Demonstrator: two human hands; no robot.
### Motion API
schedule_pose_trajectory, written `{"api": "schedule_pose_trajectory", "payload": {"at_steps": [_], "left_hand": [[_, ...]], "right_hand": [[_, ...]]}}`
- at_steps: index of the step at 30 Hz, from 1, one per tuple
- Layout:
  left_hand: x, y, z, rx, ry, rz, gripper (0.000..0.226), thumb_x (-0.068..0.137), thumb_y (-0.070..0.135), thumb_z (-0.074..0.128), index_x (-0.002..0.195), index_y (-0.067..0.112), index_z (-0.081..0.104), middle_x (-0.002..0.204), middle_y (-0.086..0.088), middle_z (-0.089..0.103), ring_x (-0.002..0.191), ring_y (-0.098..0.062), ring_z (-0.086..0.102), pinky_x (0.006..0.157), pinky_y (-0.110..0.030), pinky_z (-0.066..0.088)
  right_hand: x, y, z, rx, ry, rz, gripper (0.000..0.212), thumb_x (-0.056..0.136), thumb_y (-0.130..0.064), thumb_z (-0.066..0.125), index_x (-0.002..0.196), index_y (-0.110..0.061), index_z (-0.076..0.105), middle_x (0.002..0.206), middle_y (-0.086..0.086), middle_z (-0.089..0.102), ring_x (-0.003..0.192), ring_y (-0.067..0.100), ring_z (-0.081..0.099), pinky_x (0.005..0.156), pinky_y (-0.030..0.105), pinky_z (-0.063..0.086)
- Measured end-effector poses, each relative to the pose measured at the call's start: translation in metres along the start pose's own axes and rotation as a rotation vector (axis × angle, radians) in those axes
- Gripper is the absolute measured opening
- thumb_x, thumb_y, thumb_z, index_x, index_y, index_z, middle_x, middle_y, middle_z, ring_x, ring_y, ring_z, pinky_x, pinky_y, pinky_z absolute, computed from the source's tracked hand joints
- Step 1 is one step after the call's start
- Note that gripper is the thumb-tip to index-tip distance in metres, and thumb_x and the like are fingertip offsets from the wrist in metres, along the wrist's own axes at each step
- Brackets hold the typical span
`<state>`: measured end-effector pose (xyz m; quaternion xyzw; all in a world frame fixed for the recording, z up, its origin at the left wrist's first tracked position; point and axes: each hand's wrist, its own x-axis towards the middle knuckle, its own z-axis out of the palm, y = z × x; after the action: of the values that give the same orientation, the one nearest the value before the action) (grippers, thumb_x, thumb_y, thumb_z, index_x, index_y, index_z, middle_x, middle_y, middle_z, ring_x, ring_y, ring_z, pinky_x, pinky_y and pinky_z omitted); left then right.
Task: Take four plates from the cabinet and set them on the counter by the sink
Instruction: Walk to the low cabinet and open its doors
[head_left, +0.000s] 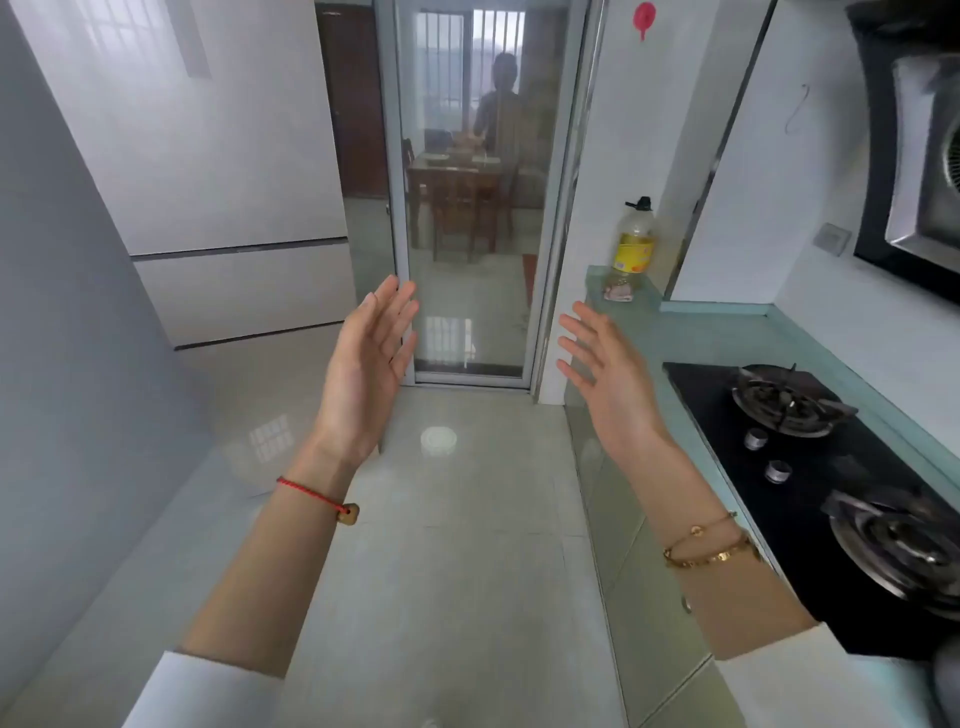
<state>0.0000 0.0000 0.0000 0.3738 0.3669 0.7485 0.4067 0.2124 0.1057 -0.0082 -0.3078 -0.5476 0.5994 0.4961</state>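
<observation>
Both the left hand (363, 364) and right hand (608, 374) are spread flat, holding nothing, above the glossy tile floor (457, 519). No plates seen; the pale counter (727, 338) carries a black glass stove (810, 467) with 2 burners, perhaps metal.

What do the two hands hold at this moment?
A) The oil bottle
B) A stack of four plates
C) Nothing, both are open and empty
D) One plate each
C: the left hand and the right hand are raised with fingers spread, empty; the oil bottle stands on the counter.
</observation>
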Motion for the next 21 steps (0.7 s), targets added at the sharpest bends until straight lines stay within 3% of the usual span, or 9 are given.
{"api": "schedule_pose_trajectory", "payload": {"at_steps": [10, 21], "left_hand": [[0.12, -0.013, -0.043, -0.006, -0.039, -0.009, 0.049, 0.105, 0.036, 0.032, 0.15, 0.017, 0.04, 0.149, 0.002, 0.052, 0.139, -0.011, 0.047, 0.119, -0.035, 0.032], [0.225, -0.06, -0.078, 0.025, -0.041, -0.084, 0.05, 0.107, 0.034, 0.024, 0.152, 0.016, 0.034, 0.153, 0.002, 0.047, 0.141, -0.012, 0.044, 0.119, -0.033, 0.031]], "right_hand": [[0.113, 0.032, 0.04, 0.018, 0.028, 0.011, 0.04, 0.104, -0.039, 0.036, 0.136, -0.023, 0.053, 0.134, -0.006, 0.061, 0.128, 0.012, 0.055, 0.112, 0.038, 0.042], [0.205, 0.077, 0.047, 0.045, 0.1, 0.049, 0.042, 0.105, -0.033, 0.033, 0.137, -0.016, 0.053, 0.14, 0.003, 0.058, 0.129, 0.019, 0.054, 0.11, 0.037, 0.043]]}}
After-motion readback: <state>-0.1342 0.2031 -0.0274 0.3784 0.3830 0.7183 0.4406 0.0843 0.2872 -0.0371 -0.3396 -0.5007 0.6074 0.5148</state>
